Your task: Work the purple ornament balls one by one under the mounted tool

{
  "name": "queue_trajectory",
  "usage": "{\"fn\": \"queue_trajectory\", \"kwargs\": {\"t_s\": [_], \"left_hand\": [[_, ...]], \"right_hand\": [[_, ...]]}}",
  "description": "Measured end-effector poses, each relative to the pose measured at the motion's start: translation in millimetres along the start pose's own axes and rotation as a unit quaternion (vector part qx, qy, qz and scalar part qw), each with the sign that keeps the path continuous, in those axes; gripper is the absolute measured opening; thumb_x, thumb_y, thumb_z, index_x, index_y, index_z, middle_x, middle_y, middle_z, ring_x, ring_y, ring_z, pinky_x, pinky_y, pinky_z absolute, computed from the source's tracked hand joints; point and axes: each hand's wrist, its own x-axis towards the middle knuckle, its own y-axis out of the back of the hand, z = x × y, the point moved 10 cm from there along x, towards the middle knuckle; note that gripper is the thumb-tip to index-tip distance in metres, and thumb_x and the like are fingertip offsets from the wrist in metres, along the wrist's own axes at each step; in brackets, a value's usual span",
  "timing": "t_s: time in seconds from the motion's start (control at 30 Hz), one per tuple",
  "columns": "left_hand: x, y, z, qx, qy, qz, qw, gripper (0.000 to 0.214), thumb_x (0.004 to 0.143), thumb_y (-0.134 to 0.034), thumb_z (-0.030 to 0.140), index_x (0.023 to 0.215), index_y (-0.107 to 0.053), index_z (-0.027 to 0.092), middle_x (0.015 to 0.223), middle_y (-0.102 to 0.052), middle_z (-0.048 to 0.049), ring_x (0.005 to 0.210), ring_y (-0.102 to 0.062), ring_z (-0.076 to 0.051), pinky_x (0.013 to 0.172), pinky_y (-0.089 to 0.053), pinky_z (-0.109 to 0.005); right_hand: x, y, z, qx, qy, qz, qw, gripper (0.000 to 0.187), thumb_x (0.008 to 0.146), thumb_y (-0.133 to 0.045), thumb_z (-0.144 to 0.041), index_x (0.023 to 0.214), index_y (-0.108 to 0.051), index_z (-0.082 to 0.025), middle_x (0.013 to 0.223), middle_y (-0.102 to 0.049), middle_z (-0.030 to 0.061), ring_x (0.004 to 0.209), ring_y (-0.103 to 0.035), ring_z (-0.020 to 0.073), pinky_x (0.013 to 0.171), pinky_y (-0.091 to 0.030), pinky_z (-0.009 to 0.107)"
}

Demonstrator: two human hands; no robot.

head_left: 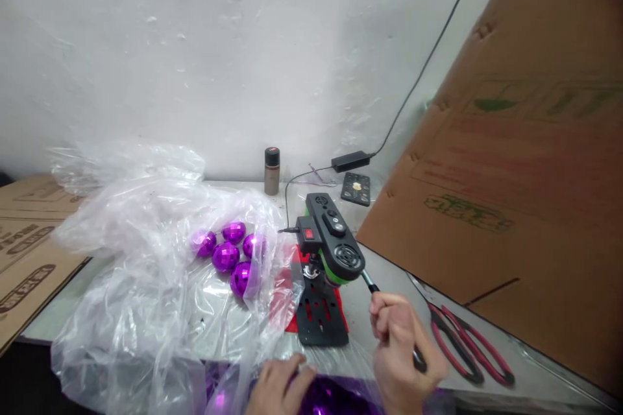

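A small black and green press-like machine (335, 233) with a red switch stands on the table, its slotted black base plate (322, 327) towards me. My right hand (406, 350) is closed around the black grip of its metal lever (370, 280). At the table's front edge, my left hand (282, 386) has its fingers bent together; a small pale bit shows at the fingertips, but what they hold is unclear. Beside it lies shiny purple material (335, 395). Several faceted purple balls (226, 257) rest among clear plastic bags (146, 240) to the machine's left.
Pliers-like red and black handles (467, 343) lie right of my right hand. A large cardboard box (511, 162) leans along the right side. Behind the machine are a bottle (272, 172), a power adapter (350, 161) with its cable, and a black card-like item (355, 189). Flat cardboard (39, 246) is at left.
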Motion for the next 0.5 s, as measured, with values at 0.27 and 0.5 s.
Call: {"fn": "queue_trajectory", "kwargs": {"t_s": [0.27,0.5], "left_hand": [[104,91.0,-137,0.017,0.129,0.029,0.991,0.045,0.099,-0.047,0.028,0.139,-0.066,0.022,0.135,-0.073,-0.0148,0.13,-0.068,-0.034,0.113,-0.056,-0.058],[114,45.3,-144,-0.044,0.143,-0.097,0.984,0.071,0.092,-0.064,0.042,0.155,-0.048,0.015,0.16,-0.054,-0.0236,0.15,-0.053,-0.041,0.119,-0.049,-0.06]], "right_hand": [[-6,-1,0,-0.018,0.021,-0.037,0.999,0.044,0.108,-0.052,-0.03,0.065,-0.05,-0.021,0.07,-0.056,0.0008,0.058,-0.047,0.0121,0.049,-0.033,0.026],[-5,-3,-4,-0.028,0.036,-0.051,0.998,0.042,0.109,-0.05,-0.025,0.067,-0.049,-0.021,0.068,-0.054,-0.0003,0.059,-0.047,0.0118,0.051,-0.034,0.026]]}}
